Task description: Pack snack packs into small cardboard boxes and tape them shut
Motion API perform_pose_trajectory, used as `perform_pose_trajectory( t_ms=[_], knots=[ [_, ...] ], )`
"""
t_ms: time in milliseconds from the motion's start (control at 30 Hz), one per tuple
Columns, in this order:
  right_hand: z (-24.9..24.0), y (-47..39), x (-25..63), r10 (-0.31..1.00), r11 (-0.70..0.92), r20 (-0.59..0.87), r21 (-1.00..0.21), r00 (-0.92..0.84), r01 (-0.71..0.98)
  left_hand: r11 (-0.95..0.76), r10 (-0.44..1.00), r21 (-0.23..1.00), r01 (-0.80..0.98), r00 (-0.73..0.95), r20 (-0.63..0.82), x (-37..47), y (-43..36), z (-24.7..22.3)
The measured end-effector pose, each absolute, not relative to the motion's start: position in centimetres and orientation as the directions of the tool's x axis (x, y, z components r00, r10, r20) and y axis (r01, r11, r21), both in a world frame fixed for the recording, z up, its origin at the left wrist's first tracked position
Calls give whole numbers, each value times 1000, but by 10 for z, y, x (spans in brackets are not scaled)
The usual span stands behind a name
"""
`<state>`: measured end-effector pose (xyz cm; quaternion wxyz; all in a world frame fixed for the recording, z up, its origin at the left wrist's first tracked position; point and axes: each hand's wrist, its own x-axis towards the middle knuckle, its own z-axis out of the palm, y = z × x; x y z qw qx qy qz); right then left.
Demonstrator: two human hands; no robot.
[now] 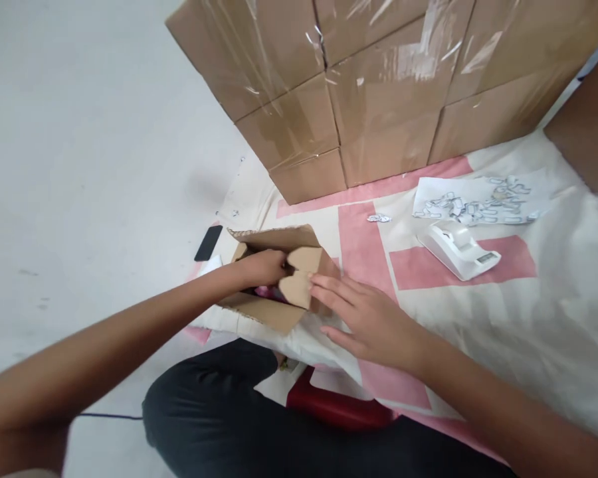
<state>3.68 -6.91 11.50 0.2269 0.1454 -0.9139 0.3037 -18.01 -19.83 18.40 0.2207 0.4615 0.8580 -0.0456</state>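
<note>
An open cardboard box (284, 316) sits on the pink and white cloth in front of me, its flaps folded outward. My left hand (268, 267) reaches down into it, and its fingers are mostly hidden, so what they hold does not show. Something pink (268, 292) lies inside the box below that hand. With fingers stretched out, my right hand (361, 315) rests its fingertips against the notched end flap (299, 292) on the box's right side.
Large cardboard boxes (383, 119) wrapped in clear film stand behind. A white tape dispenser (459, 251) is to the right, near a paper sheet (431, 189) bearing small labels. A black phone (208, 243) lies left of the box. Below is a red stool (336, 405).
</note>
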Motion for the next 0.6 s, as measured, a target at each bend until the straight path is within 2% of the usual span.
perform_pose_trajectory(
  t_ms=[100,200,233,367,433,500,600],
  knots=[
    [108,-75,31,-161,789,470,-467,-868,-399,565,820,161,810,-528,-220,-173,-231,209],
    [104,-82,23,-101,797,502,-476,-859,-372,601,739,330,728,-664,118,-187,-279,220],
    [104,-84,19,-73,794,517,-487,-853,-363,600,694,391,698,-697,179,-195,-294,217],
    [107,-87,5,19,784,558,-523,-830,-334,467,737,654,596,-671,85,-225,-330,182],
    [109,-84,0,26,786,571,-518,-820,-336,352,763,762,543,-638,103,-232,-334,162],
    [110,-79,-2,21,789,581,-509,-814,-343,225,762,830,511,-623,177,-233,-334,147],
    [112,-70,-1,52,784,561,-536,-826,-314,114,754,843,526,-599,271,-232,-329,137]
  ],
)
